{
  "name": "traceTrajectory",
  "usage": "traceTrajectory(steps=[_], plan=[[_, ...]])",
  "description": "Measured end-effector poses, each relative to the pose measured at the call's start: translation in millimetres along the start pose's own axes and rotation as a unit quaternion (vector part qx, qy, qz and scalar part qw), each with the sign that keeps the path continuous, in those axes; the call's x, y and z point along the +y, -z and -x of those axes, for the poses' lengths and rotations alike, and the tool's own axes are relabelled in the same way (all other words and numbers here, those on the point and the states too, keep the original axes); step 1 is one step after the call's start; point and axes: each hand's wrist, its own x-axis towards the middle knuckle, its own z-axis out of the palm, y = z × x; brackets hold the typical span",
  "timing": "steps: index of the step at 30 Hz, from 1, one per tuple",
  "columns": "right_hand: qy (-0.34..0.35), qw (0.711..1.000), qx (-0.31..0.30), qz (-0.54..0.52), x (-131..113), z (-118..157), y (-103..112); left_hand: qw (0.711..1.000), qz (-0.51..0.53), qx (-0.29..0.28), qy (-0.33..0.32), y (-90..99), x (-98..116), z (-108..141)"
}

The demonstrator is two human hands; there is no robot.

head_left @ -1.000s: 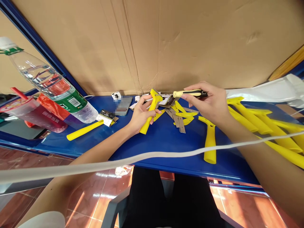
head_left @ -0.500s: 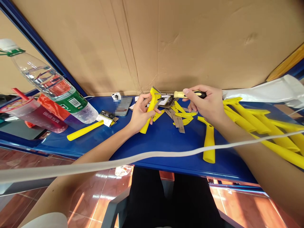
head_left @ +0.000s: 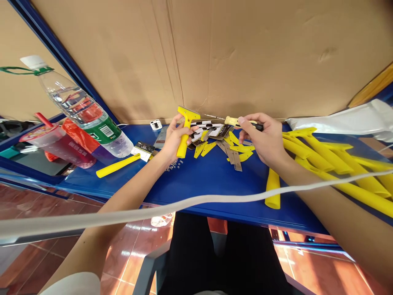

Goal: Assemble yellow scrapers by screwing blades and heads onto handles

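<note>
My left hand point(head_left: 175, 138) is closed round the handle of a yellow scraper point(head_left: 186, 128), whose wide head with a metal edge points up and away. A screwdriver point(head_left: 235, 121) with a pale yellow and black handle is gripped in my right hand point(head_left: 260, 133); its thin shaft points left, its tip close to the scraper head but apart from it. Below and between the hands lie yellow plastic plates point(head_left: 208, 148), grey metal blades point(head_left: 236, 159) and black-and-white cards point(head_left: 221, 132). Tiny screws and nuts point(head_left: 175, 164) are scattered under my left wrist.
Several yellow handles point(head_left: 325, 157) are piled at the right, with one handle point(head_left: 273, 188) nearer me. At the left stand a water bottle point(head_left: 101, 123) and a red drink cup point(head_left: 66, 145), near another yellow scraper point(head_left: 118, 166). A white cable point(head_left: 196, 200) crosses in front.
The scraper in my left hand has moved up and left, its head turned more face-on. The screwdriver tip has come away from the scraper head.
</note>
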Motion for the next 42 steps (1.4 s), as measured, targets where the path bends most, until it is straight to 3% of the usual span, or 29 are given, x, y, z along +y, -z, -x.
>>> traceTrajectory(steps=[8,15,20,32,42], plan=[[-0.093,0.983,-0.156,0.036,-35.5,24.5,-10.8,0.996,0.054,0.056,-0.035,15.8,10.6,-19.0],[-0.026,0.959,-0.255,0.123,-31.0,36.1,-16.8,0.995,0.051,0.071,-0.047,15.8,8.0,-20.1],[0.029,0.952,-0.274,0.134,-28.4,35.7,-17.8,0.997,0.038,0.053,-0.047,15.5,5.9,-19.2],[0.052,0.938,-0.31,0.145,-23.5,39.8,-19.1,0.996,0.051,0.062,-0.024,16.7,-0.1,-22.2],[0.034,0.954,-0.262,0.14,-34.0,40.2,-20.1,0.996,0.071,0.062,-0.002,10.9,3.4,-17.2]])
